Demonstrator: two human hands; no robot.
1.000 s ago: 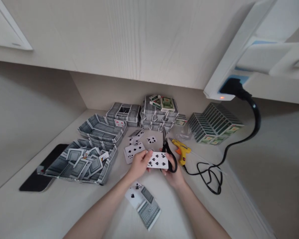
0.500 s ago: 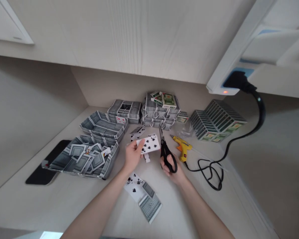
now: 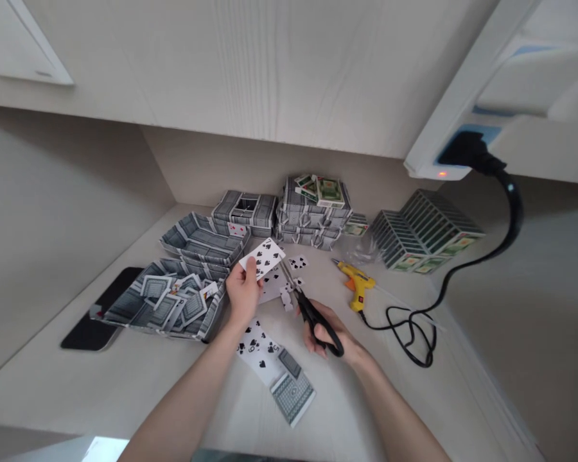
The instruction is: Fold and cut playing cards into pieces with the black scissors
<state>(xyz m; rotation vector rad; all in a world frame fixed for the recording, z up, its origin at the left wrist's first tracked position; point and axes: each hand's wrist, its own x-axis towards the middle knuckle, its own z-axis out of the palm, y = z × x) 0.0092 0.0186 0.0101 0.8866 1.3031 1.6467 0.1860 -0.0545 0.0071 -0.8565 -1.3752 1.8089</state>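
Note:
My left hand [image 3: 245, 292] pinches a playing card [image 3: 264, 255], a seven of spades, face up and tilted above the table. Black-handled scissors [image 3: 313, 311] are in my right hand [image 3: 330, 333], fingers round the handles. Their blades point up and left, with the tips at the card's right edge; I cannot tell whether they touch it. Cut card pieces [image 3: 286, 298] and loose spade cards lie below the blades. Nearer me are more spade cards [image 3: 257, 353] and a patterned card back [image 3: 293, 394].
A box [image 3: 110, 316] made of cards, holding loose cards, stands left on a dark phone-like slab [image 3: 89, 330]. More card-built boxes [image 3: 313, 217] line the back. A yellow glue gun [image 3: 359, 282] lies right, its black cord [image 3: 414, 311] looped. Card packs [image 3: 438, 224] are stacked behind it.
My left hand has moved left with the card, which is now tilted upward. The scissors have turned so their blades point further left, and my right hand sits slightly lower.

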